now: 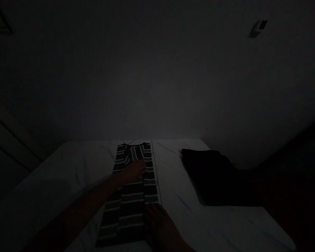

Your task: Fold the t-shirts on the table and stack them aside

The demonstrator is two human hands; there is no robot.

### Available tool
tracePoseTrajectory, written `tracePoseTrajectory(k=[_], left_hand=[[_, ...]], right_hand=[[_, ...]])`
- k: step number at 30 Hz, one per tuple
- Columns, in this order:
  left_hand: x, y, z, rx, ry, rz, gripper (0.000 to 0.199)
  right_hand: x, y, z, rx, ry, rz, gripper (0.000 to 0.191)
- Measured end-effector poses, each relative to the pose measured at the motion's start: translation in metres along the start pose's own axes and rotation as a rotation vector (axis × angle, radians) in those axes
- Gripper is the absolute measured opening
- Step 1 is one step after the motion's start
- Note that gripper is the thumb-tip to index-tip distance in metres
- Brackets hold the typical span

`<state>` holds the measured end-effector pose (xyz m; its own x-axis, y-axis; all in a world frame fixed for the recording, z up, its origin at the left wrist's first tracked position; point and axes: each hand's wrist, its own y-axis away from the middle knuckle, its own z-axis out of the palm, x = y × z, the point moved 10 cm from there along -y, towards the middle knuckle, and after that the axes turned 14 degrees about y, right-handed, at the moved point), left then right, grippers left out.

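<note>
A dark striped shirt [128, 196] with pale bands lies lengthwise on a white marble-patterned table [49, 168], its sides folded in towards the middle and its collar [132, 151] at the far end. My left hand [133, 170] rests flat on the shirt just below the collar, with my forearm reaching in from the lower left. Near the bottom of the frame, my right hand [156, 222] lies on the shirt's right folded edge. Neither hand grips anything that I can see. The dim light hides fine detail of the fabric.
A dark folded pile of cloth [210, 175] lies on the table to the right of the shirt. A thin seam [155, 168] runs along the tabletop. Behind stands a dim wall with a small wall-mounted device [258, 28]; a panelled door [7, 157] shows at left.
</note>
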<state>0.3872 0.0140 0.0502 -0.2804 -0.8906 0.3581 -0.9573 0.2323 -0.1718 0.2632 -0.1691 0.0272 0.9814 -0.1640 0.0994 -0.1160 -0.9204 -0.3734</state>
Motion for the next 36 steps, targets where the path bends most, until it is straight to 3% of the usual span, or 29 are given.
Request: tracePoseTrajectory(k=[3, 9, 16, 20, 36], left_hand=[[-0.008, 0.000, 0.015, -0.035, -0.150, 0.047, 0.036], [-0.003, 0.009, 0.019, 0.002, -0.176, 0.032, 0.043], [-0.003, 0.003, 0.022, 0.019, -0.136, -0.032, 0.051], [-0.001, 0.004, 0.033, 0.004, -0.122, -0.069, 0.056], [-0.004, 0.008, 0.044, 0.019, -0.109, -0.089, 0.056]], right_hand=[[-0.010, 0.007, -0.002, 0.058, 0.084, -0.063, 0.061], [-0.018, 0.023, -0.009, 0.058, 0.090, -0.040, 0.054], [0.020, 0.061, -0.019, 0.085, -0.023, 0.417, 0.045], [0.024, 0.068, -0.015, 0.055, -0.009, 0.571, 0.041], [0.020, 0.066, 0.002, -0.176, 0.083, 0.646, 0.039]])
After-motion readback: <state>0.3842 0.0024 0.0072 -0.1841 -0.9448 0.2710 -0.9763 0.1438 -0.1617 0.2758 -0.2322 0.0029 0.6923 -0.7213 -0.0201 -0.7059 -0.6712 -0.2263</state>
